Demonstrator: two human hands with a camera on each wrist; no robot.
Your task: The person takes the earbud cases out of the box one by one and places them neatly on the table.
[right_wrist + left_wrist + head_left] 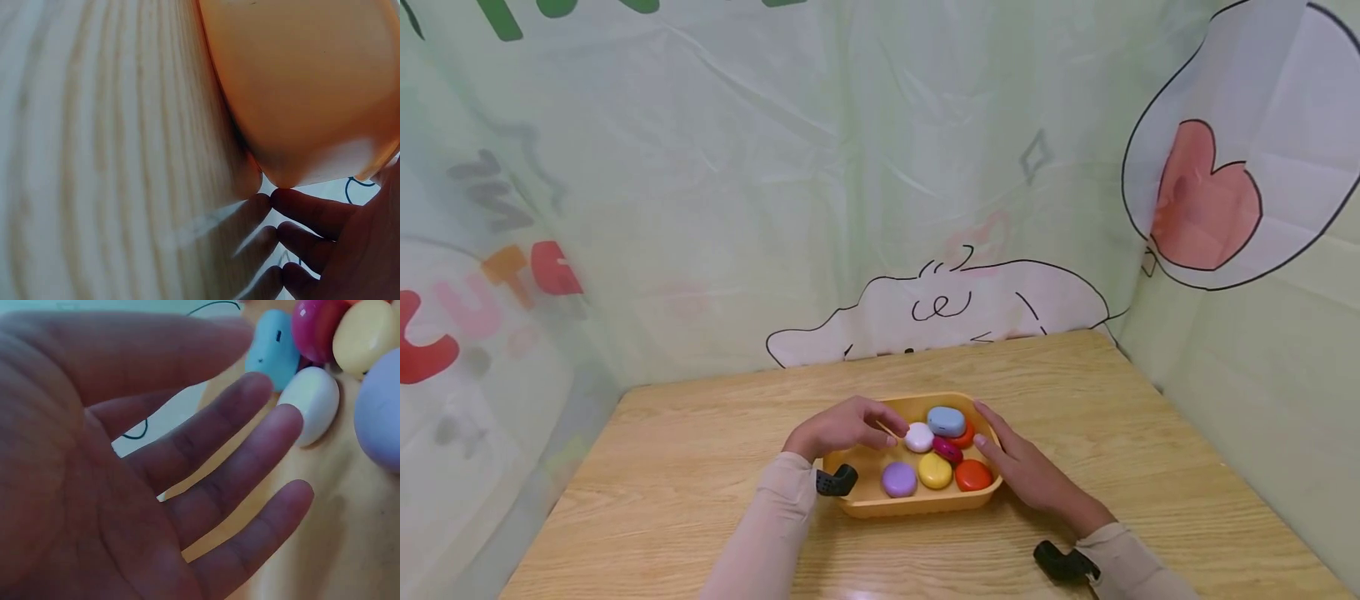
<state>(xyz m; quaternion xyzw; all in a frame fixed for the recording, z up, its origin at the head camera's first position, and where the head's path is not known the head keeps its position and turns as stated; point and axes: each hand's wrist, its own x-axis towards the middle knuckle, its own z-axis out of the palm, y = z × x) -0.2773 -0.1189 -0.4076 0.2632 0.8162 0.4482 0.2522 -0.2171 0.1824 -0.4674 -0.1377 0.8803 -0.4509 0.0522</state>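
Observation:
A yellow-orange plastic basket (917,505) contains several smooth, rounded, glossy pieces. My left hand (853,427) hovers over its left side, palm turned inward and fingers spread, with nothing in it. Its fingertips come right at a white round piece (919,437). In the left wrist view, a light-blue oblong piece (275,353) with a small slot lies beyond these fingers. My right hand (1030,468) holds the basket's right end, thumb over the rim. Low along the outer wall, its other fingers (312,209) reach down close to the wooden surface.
Near the basket's front lie purple (898,480), yellow (935,472) and red (973,475) round pieces. A magenta piece (947,450) sits in the middle. The wooden table (700,475) meets a printed curtain (715,208) at the back and sides.

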